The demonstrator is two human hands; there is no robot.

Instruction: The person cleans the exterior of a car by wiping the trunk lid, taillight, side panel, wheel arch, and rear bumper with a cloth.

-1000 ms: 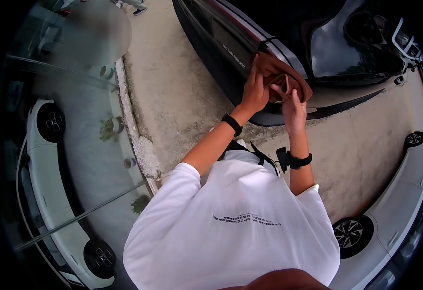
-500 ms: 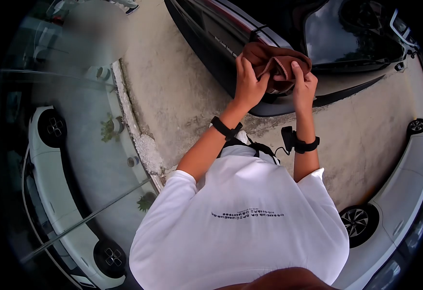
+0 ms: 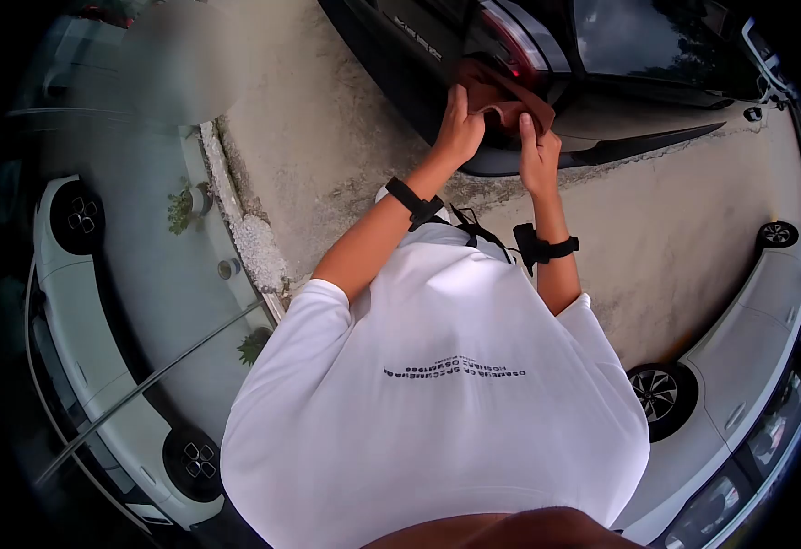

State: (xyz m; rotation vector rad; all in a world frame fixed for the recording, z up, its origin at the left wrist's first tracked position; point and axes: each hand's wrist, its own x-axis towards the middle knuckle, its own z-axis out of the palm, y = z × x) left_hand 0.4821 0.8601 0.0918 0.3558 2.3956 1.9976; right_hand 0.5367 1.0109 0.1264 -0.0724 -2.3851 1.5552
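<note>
A brown cloth (image 3: 503,99) hangs between my two hands, partly bunched and folded. My left hand (image 3: 460,130) is closed on its left side, with the fingers partly hidden behind the fabric. On the other side, my right hand (image 3: 540,157) pinches the cloth with the thumb on top. Right behind the cloth is the rear corner of a dark car (image 3: 410,82), with its red and clear tail light (image 3: 515,41). Whether the cloth touches the car I cannot tell. Black straps circle both my wrists.
White cars stand on the right (image 3: 739,348) and, behind a glass pane, on the left (image 3: 98,311). A rough concrete curb (image 3: 254,247) runs along the glass, with potted plants (image 3: 185,206) beyond it. Concrete ground (image 3: 300,119) lies around my feet.
My hands have moved slightly left, and the cloth has gone from a rounded bundle to a flatter, more opened shape. More of the tail light shows as my view has shifted.
</note>
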